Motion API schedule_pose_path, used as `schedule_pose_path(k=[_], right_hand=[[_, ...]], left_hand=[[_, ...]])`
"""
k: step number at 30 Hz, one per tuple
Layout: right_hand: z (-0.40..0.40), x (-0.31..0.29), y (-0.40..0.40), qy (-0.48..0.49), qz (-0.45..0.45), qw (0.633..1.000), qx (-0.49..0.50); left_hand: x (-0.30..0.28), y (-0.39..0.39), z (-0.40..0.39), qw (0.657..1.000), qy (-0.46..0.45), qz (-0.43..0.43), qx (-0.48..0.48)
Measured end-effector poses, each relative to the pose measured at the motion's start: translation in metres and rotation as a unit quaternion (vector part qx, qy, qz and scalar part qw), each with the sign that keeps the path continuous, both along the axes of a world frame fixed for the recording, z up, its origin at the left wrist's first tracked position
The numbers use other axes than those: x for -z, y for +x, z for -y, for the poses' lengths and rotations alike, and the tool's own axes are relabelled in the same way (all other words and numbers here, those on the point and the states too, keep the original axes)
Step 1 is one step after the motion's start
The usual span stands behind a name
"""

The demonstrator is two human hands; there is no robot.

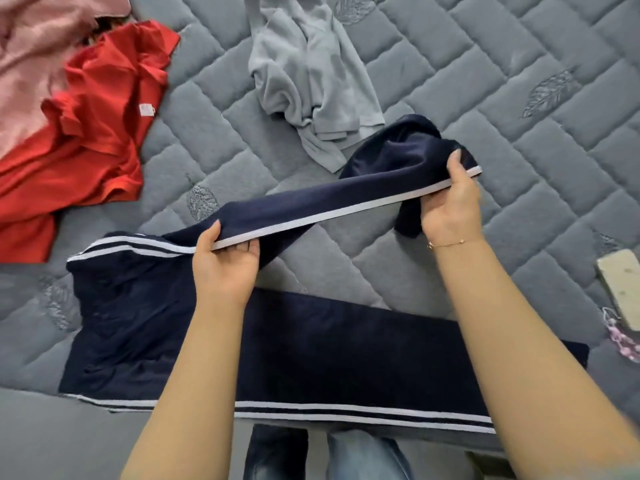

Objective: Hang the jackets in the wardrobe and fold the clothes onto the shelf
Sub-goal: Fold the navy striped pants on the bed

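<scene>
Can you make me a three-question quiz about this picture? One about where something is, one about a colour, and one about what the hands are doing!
1. Where is the red shirt?
A. left of the grey shirt
B. on the phone
C. under the navy trousers

2. What colour are the trousers' stripes?
A. yellow
B. white
C. green

3. What are the hands doing?
A. resting flat on the bed
B. holding the phone
C. gripping one trouser leg

Answers: 1 A, the red shirt lies far left. 2 B, white stripes edge the navy cloth. 3 C, left hand and right hand hold the raised leg.
</scene>
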State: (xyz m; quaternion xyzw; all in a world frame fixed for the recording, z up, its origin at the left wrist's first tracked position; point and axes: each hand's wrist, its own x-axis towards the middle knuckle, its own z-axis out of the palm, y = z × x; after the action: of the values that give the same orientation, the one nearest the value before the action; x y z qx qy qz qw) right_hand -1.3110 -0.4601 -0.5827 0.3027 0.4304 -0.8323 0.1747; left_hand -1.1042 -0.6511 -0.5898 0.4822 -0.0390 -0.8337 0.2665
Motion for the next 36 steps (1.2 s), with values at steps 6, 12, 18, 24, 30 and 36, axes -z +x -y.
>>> schedule_pose_path(k=[6,12,18,24,30,36], right_hand=[[-0.084,0.020,0.084,0.150,0.054,0.986,0.052],[-0.174,0.071,0.197,0.099,0.267,0.945,0.159],[-0.225,0.090,0.241,-0.057,0.267,0.951,0.148],[-0.228,0.093,0.199,-0.125,0.203,0.964,0.118],[-0.266,0.056,0.157,0.052,0.069,0.985,0.146],[-0.344,0.078,0.176,0.192,0.191,0.946,0.176]], left_hand=[[0.017,0.049,-0.066,0.996,0.078,0.019,0.040],[0.060,0.120,-0.134,0.966,0.169,0.149,0.125],[0.074,0.151,-0.144,0.959,0.158,0.171,0.161],[0.075,0.128,-0.181,0.950,0.152,0.150,0.228],[0.061,0.103,-0.247,0.949,0.151,0.137,0.242],[0.076,0.104,-0.286,0.945,0.150,0.190,0.218]])
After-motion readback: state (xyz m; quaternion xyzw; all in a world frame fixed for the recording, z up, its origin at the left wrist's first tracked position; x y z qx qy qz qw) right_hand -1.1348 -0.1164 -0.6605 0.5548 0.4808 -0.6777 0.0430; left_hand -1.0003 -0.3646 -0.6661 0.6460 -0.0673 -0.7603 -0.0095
